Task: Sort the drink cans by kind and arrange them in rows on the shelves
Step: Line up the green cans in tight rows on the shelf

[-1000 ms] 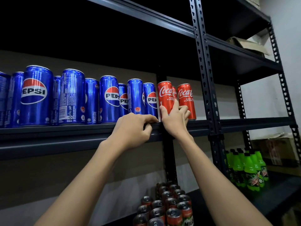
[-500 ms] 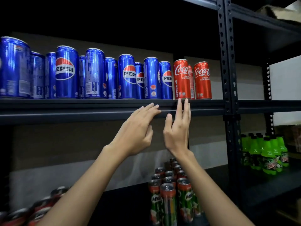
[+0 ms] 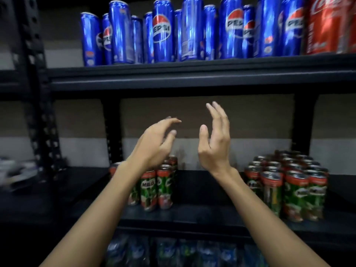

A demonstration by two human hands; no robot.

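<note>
Up at twelve o'clock, on the black metal upper shelf [image 3: 192, 74], I see the tall blue Pepsi cans [image 3: 161, 31] standing upright in a packed block, several deep, with the tall red Coca-Cola cans [image 3: 327, 26] touching their end at about one o'clock. That shelf looks sorted to me, kind beside kind.

Below it, on the black middle shelf [image 3: 202, 216], the short green-and-red Milo cans sit in two lots well apart: a small cluster [image 3: 154, 187] at about seven o'clock of my left hand, and a larger block [image 3: 289, 189] at four o'clock. The bare gap between them suggests this kind is not yet one row; I judge that joining them is what is left. Under the shelf edge at six o'clock, blurred blue and green packs [image 3: 173, 251] show, too smeared for me to name.

My left hand [image 3: 154, 147] and right hand [image 3: 213, 147] hang in the air between the two shelves, near each other but apart. Fingers [image 3: 217, 116] on both are loose and spread, touching nothing.
</note>
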